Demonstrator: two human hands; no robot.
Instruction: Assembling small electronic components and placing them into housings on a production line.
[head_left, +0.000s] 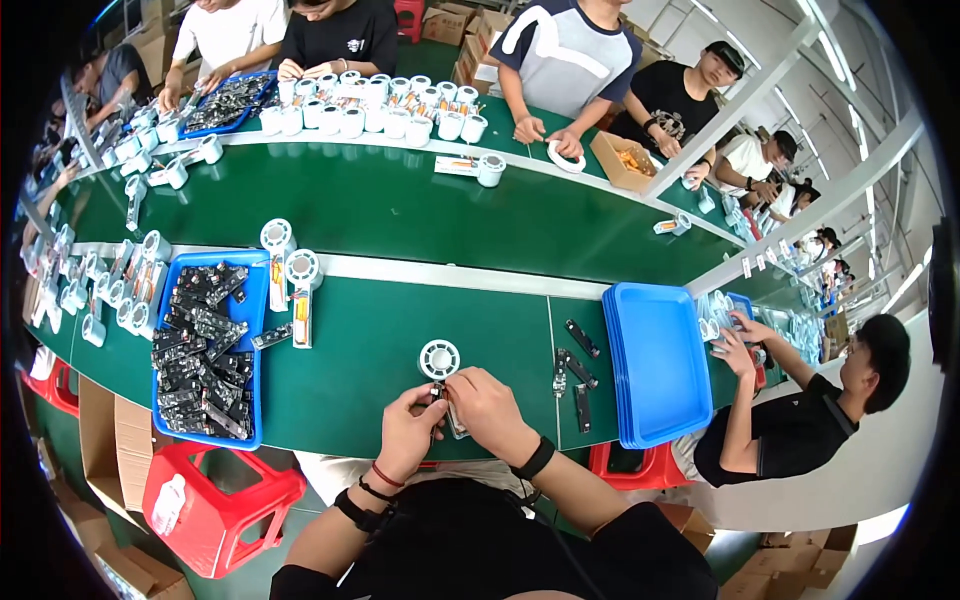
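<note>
A light-coloured handheld fan housing (440, 358) lies in front of me, its round vented head pointing away. My right hand (484, 408) is closed around its handle, which is mostly hidden. At the handle's upper end, the fingers of my left hand (408, 432) pinch a small dark part (437, 392), apparently a black circuit module. A blue tray (259, 380) at my left is heaped with black circuit modules (205, 350). Two more fan housings (302, 268) with open handles lie beside it. Several loose modules (575, 367) lie to the right of my hands.
Empty blue trays (660, 370) are stacked at right, near a seated co-worker (800, 410). A green conveyor belt (380, 205) runs beyond my table, carrying a fan housing (490, 170). Other people work across it. More housings (110, 280) stand far left; a red stool (215, 510) is below.
</note>
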